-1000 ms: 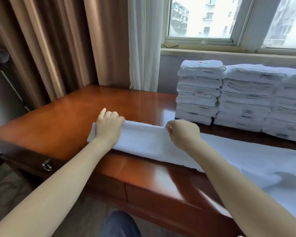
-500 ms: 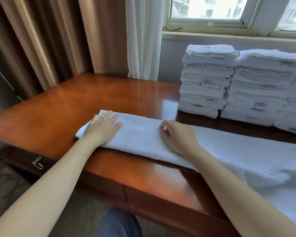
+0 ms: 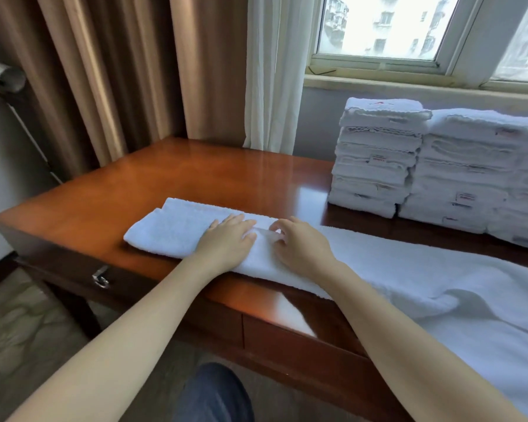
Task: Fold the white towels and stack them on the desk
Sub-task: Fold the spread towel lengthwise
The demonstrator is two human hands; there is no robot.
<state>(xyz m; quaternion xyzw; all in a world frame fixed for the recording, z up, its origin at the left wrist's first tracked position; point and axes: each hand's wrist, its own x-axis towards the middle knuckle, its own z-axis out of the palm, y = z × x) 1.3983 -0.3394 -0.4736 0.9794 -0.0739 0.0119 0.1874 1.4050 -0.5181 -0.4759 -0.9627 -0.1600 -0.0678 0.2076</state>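
Note:
A long white towel, folded lengthwise into a strip, lies across the wooden desk near its front edge. Its right end droops over the desk's front at the right. My left hand lies flat on the strip, fingers straight. Just to the right of it, my right hand rests on the same towel with its fingers bent, fingertips touching the cloth. Stacks of folded white towels stand at the desk's back right under the window.
Brown curtains and a white sheer curtain hang behind the desk. A drawer with a metal handle is at the desk's front left. A floor lamp stands at the far left. My knee shows below.
My left hand has slid right along the towel, from its left end toward my right hand, leaving the left end smoothed flat. The right hand's fingers have curled up slightly.

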